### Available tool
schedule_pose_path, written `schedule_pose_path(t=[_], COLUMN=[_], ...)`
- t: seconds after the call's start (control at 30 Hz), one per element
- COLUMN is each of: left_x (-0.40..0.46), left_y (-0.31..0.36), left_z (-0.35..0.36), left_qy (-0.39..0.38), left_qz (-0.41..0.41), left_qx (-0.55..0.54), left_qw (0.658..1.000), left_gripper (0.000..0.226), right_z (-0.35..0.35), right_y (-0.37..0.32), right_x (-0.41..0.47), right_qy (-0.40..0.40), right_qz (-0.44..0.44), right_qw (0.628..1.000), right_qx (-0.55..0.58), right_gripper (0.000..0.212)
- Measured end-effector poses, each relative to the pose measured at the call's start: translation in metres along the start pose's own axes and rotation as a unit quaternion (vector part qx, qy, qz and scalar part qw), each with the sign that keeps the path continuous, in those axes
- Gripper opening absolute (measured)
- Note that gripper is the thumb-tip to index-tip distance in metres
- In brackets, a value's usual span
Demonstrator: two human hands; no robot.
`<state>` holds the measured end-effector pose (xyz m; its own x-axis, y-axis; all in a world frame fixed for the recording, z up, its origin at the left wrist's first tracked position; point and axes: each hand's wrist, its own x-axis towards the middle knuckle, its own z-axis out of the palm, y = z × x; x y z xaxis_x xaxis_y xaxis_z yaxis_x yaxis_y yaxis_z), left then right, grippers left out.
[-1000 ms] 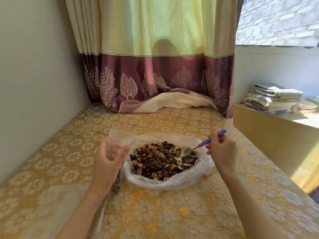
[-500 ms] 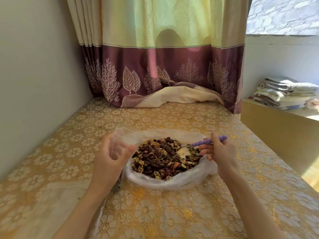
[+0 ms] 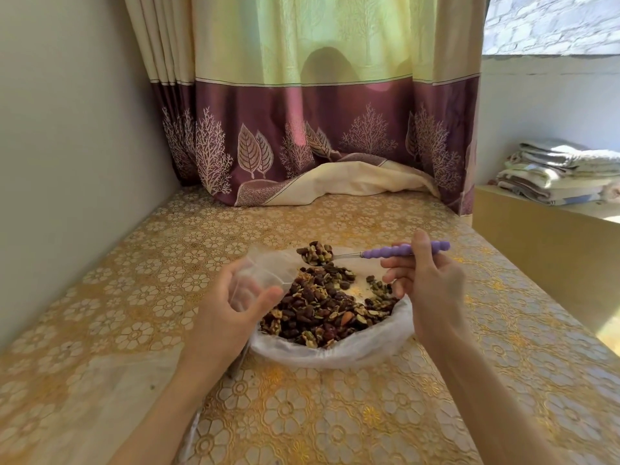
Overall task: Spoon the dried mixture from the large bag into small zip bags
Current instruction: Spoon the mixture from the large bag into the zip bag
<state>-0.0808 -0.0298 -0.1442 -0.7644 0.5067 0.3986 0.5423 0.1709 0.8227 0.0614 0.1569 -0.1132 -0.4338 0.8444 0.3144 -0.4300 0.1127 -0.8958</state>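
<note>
- The large bag [image 3: 335, 352] of clear plastic lies open on the gold floral tablecloth [image 3: 335, 424], its rim rolled down around a heap of dried mixture [image 3: 322, 307] (dark raisin-like pieces, pale seeds and nuts).
- The right hand [image 3: 431, 283] is at the right edge of the large bag, thumb and curled fingers pinching the purple handle of a spoon [image 3: 372, 253] near its middle.
- The spoon lies roughly level above the far rim of the large bag, its metal bowl pointing left and heaped with the dried mixture.
- The left hand [image 3: 231, 310] is at the left edge of the large bag, thumb and curled fingers gripping a small zip bag [image 3: 255, 280] of clear plastic.
- The small zip bag is held with its mouth gaping towards the spoon; the spoon's bowl is near that mouth but apart from it, a little farther back and to the right.
- How much is in the small zip bag cannot be told, since the hand and its blurred plastic hide the inside.
- Beyond the large bag a curtain [image 3: 318, 129] hangs down to the tablecloth, yellow-green above and purple with leaf and tree prints below, its pale hem bunched on the cloth.
- Left of the large bag a plain wall [image 3: 67, 162] runs along the table's edge.
- Far right of the large bag, folded towels [image 3: 563, 172] are stacked on a ledge in the sun.
</note>
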Motion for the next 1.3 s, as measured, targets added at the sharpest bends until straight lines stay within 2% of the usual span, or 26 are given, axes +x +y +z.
schedule_pose_path(t=[0.27,0.43,0.53,0.63,0.77,0.9,0.97,1.03,1.13,1.2,1.3], left_x=[0.001,0.0,-0.001,-0.001,-0.003,-0.001,0.0,-0.001,0.0,0.0,-0.001], left_y=[0.001,0.0,0.0,-0.001,-0.003,-0.002,-0.002,-0.002,-0.003,-0.003,-0.001], left_z=[0.006,0.007,0.006,0.006,0.002,-0.002,-0.004,-0.004,-0.005,-0.005,-0.004], left_qy=[-0.01,-0.014,0.0,0.008,0.036,0.042,0.05,0.06,0.066,0.064,0.066], left_qz=[0.02,0.011,0.013,0.021,0.014,0.004,0.0,-0.007,-0.008,-0.004,-0.002], left_qx=[-0.022,-0.049,-0.071,-0.06,-0.035,-0.055,-0.074,-0.09,-0.096,-0.091,-0.09], left_qw=[0.999,0.999,0.997,0.998,0.999,0.998,0.996,0.994,0.993,0.994,0.994], left_gripper=[0.053,0.064,0.055,0.072,0.088,0.094,0.087,0.082,0.081,0.086,0.091], right_z=[0.016,0.028,0.028,0.025,0.014,0.001,-0.007,-0.014,-0.019,-0.021,-0.022], right_y=[-0.01,-0.009,-0.005,-0.001,0.001,0.003,0.006,0.011,0.017,0.018,0.017], right_x=[-0.021,-0.035,-0.039,-0.039,-0.029,-0.014,-0.007,-0.002,0.001,0.002,0.002], right_qy=[-0.063,-0.165,-0.211,-0.227,-0.174,-0.056,0.006,0.044,0.077,0.091,0.091], right_qz=[-0.016,-0.047,-0.043,-0.044,-0.01,0.007,-0.005,-0.029,-0.068,-0.088,-0.11], right_qw=[0.998,0.985,0.976,0.971,0.979,0.991,0.998,0.997,0.974,0.958,0.953], right_qx=[0.023,0.014,0.039,0.053,0.105,0.119,0.055,-0.055,-0.204,-0.256,-0.268], right_gripper=[0.047,0.037,0.034,0.033,0.034,0.035,0.038,0.042,0.044,0.045,0.042])
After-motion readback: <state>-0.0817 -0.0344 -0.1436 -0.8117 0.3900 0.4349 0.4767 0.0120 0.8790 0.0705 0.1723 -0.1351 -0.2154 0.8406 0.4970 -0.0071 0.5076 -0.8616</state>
